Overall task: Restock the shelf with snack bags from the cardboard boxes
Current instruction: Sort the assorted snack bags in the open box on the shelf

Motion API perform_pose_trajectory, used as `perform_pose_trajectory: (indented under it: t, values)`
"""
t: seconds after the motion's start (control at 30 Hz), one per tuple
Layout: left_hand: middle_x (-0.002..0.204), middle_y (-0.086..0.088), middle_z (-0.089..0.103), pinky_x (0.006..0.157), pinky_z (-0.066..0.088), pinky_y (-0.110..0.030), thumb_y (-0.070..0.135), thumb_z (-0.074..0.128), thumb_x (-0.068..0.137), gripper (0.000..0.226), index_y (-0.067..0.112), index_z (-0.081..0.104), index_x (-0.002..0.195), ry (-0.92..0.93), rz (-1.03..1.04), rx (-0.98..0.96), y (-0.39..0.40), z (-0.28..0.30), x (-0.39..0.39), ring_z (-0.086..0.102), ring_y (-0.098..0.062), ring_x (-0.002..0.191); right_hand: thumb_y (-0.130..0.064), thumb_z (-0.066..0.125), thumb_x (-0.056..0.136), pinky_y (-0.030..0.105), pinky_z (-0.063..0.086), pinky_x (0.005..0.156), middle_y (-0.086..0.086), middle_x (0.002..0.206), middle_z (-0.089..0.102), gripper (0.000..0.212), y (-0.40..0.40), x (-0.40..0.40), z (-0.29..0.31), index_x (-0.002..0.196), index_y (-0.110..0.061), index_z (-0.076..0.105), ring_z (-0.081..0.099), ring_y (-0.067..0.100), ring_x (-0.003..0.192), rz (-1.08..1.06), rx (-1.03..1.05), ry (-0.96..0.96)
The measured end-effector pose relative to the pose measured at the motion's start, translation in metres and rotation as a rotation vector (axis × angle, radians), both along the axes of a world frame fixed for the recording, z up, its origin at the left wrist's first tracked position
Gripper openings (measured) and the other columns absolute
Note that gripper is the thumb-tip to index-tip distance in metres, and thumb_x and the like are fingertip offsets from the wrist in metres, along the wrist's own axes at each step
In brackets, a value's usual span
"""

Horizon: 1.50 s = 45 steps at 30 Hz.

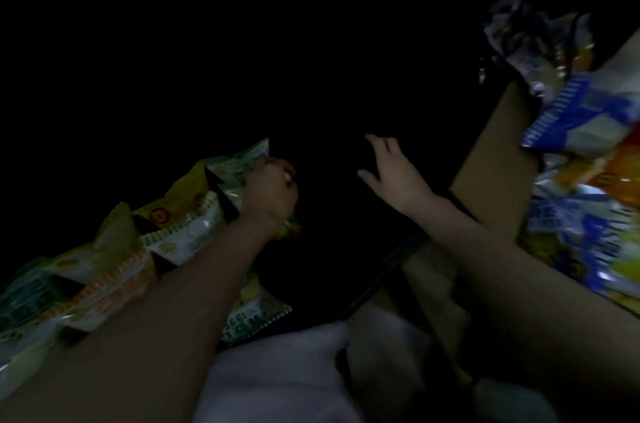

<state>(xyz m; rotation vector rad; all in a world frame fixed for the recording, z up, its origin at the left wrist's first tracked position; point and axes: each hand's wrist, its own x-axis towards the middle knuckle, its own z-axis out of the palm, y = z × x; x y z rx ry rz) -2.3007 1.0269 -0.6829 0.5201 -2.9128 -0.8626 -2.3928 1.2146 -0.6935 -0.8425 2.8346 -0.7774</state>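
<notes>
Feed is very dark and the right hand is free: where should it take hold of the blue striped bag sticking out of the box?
Probably by the striped blue edge of the blue bag, coming from the left. That flat edge juts over the cardboard box wall toward the open right hand, with nothing in front of it. The left hand already grips a green bag.

Dim shop aisle, rows of snack bags (180,214), open cardboard box (491,159) of stock

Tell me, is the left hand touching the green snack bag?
Touching. In the head view the left hand has its fingers curled round the top edge of the green snack bag.
</notes>
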Motion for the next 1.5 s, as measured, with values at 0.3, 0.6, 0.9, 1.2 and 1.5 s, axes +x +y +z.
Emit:
perform_pose_trajectory:
  t: [0.3, 0.6, 0.9, 1.2, 1.5]
  values:
    - [0.145, -0.008, 0.032, 0.106, 0.028, -0.040, 0.018, 0.044, 0.095, 0.034, 0.015, 0.052, 0.128, 0.054, -0.405, -0.147, 0.220, 0.035, -0.048, 0.034, -0.027, 0.130, -0.016, 0.056, 0.089, 0.048, 0.038, 0.098, 0.026, 0.132, 0.038, 0.051, 0.241, -0.008, 0.026, 0.132, 0.001, 0.036, 0.041, 0.043, 0.119, -0.690, 0.049, 0.025]
    - [0.139, -0.006, 0.035, 0.104, 0.028, -0.042, 0.024, 0.048, 0.094, 0.037, 0.017, 0.047, 0.130, -0.125, -0.590, -0.182, 0.353, 0.014, -0.065, 0.034, -0.028, 0.128, -0.037, 0.070, 0.081, 0.043, 0.045, 0.095, 0.015, 0.131, 0.050, 0.070, 0.369, 0.036, -0.008, 0.134, -0.005, 0.038, 0.052, 0.031, 0.115, -0.903, -0.171, -0.489]
    - [0.148, -0.010, 0.023, 0.111, 0.025, -0.040, 0.027, 0.048, 0.091, 0.045, 0.017, 0.041, 0.135, -0.467, -0.688, -0.482, 0.312, -0.021, -0.081, 0.017, -0.036, 0.136, -0.030, 0.075, 0.077, 0.040, 0.035, 0.104, 0.018, 0.154, 0.016, 0.114, 0.303, -0.018, -0.070, 0.148, -0.017, -0.014, 0.031, 0.035, 0.136, -0.758, -0.263, -0.596]
    - [0.140, -0.014, 0.040, 0.101, 0.034, -0.025, 0.015, 0.050, 0.093, 0.047, 0.008, 0.037, 0.138, -0.336, -0.627, -0.128, 0.258, -0.014, -0.092, 0.041, -0.026, 0.127, 0.015, 0.068, 0.071, 0.032, 0.055, 0.062, 0.012, 0.108, 0.062, 0.083, 0.296, -0.018, -0.043, 0.140, -0.015, 0.033, 0.065, 0.025, 0.084, -0.890, -0.910, -0.768]
    - [0.117, -0.010, 0.063, 0.070, 0.056, -0.041, 0.026, 0.074, 0.068, 0.079, 0.018, 0.034, 0.136, -0.142, -0.158, 1.257, 0.224, 0.044, -0.085, 0.066, -0.025, 0.091, 0.001, 0.066, 0.072, 0.043, 0.049, 0.096, 0.010, 0.127, 0.060, 0.087, 0.252, -0.002, 0.077, 0.139, -0.043, 0.030, 0.062, 0.027, 0.111, -0.203, -0.814, -0.885]
